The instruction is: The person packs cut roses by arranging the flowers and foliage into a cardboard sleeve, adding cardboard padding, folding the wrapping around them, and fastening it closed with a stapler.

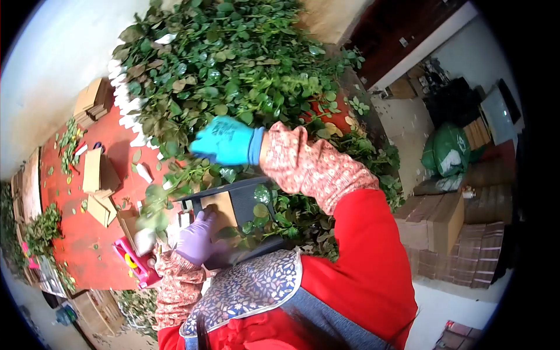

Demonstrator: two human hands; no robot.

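Observation:
My left hand (197,238), in a pale purple glove, lies at the lower edge of a brown cardboard piece (224,208) on a black tray (251,195). Its fingers reach onto the cardboard; whether they grip it is unclear. My right hand (224,142), in a blue glove, is above the tray, over the lower edge of a large heap of leafy green stems (221,70). Its fingers point left and look curled, but what they hold, if anything, is hidden. A blurred leafy stem (153,207) is left of the tray.
Folded cardboard pieces (100,172) and a pink tape dispenser (135,262) lie on the red table (70,227). More cardboard (91,104) stands near the wall. At the right are cardboard boxes (429,224) and a green sack (446,149) on the floor.

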